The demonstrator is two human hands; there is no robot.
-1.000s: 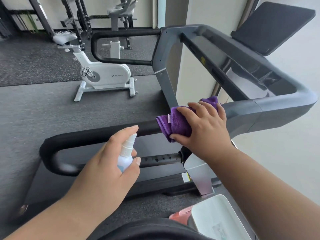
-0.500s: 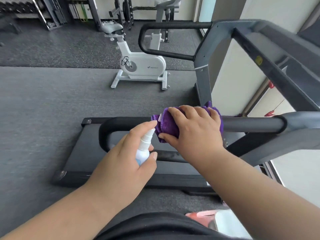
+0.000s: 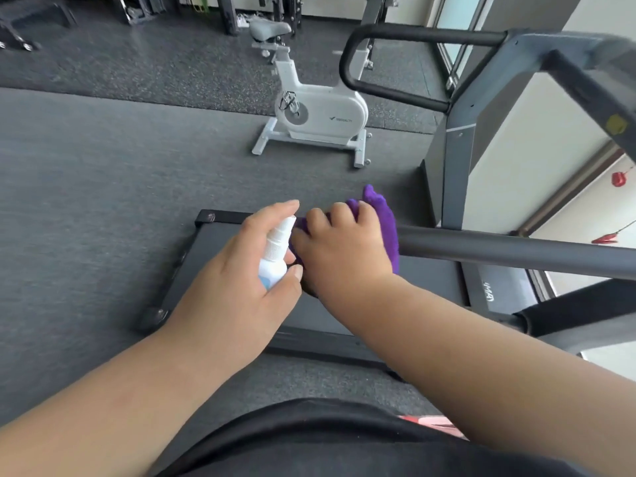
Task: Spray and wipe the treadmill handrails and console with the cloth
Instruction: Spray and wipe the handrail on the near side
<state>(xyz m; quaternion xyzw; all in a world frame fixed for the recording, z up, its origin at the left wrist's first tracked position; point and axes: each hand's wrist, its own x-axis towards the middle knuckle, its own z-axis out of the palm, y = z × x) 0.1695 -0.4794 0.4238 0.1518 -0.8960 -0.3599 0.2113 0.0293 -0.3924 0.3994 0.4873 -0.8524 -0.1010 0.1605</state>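
Observation:
My right hand [image 3: 339, 249] grips a purple cloth [image 3: 387, 222] wrapped round the rear end of the near black handrail [image 3: 499, 251] of the treadmill. My left hand [image 3: 237, 270] holds a small white spray bottle [image 3: 275, 259] upright, index finger over the nozzle, just left of the cloth and touching the right hand. The far handrail [image 3: 413, 37] loops at the upper middle. The treadmill's grey upright [image 3: 457, 160] rises at the right. The console is out of view.
The treadmill belt deck [image 3: 220, 242] lies under my hands on the grey floor. A white exercise bike [image 3: 320, 111] stands beyond it. Dark weight racks [image 3: 137, 8] line the back. A window wall [image 3: 550, 166] runs along the right.
My right hand has slid the cloth along the near handrail toward its rear curved end. The left hand with the bottle has stayed beside it. My view has turned left and downward.

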